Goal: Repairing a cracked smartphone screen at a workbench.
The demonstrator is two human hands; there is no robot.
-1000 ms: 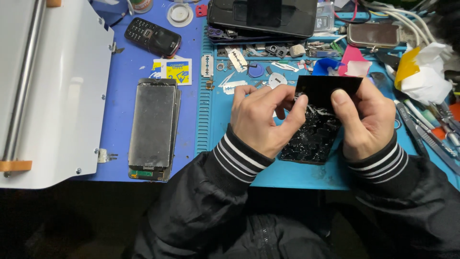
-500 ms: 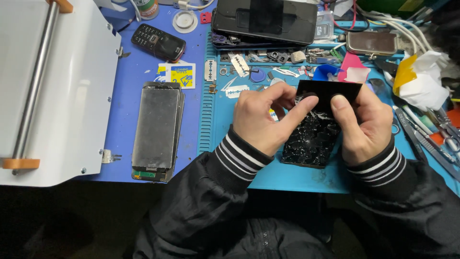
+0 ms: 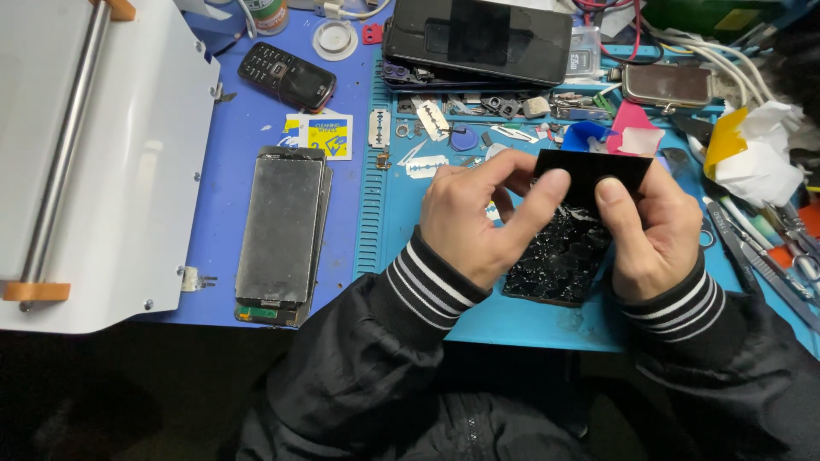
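Held low over the teal mat (image 3: 478,320) — a cracked black phone screen (image 3: 559,256), pinched tight between left hand (image 3: 478,213) and right hand (image 3: 653,226), thumbs pressed on top. Thin, stiff, easy to snap, probably sharp in the cracks — best gripped by the smooth edges. Farther left, a stack of screens (image 3: 282,230). Farther back, a small button phone (image 3: 286,75).

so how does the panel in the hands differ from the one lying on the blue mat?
The shattered panel is cracked all over and glossy black; the flat panel looks whole and dull grey. The shattered panel is gripped by the left hand and right hand; the flat panel lies untouched on the blue mat. Both are long rectangular phone screens.
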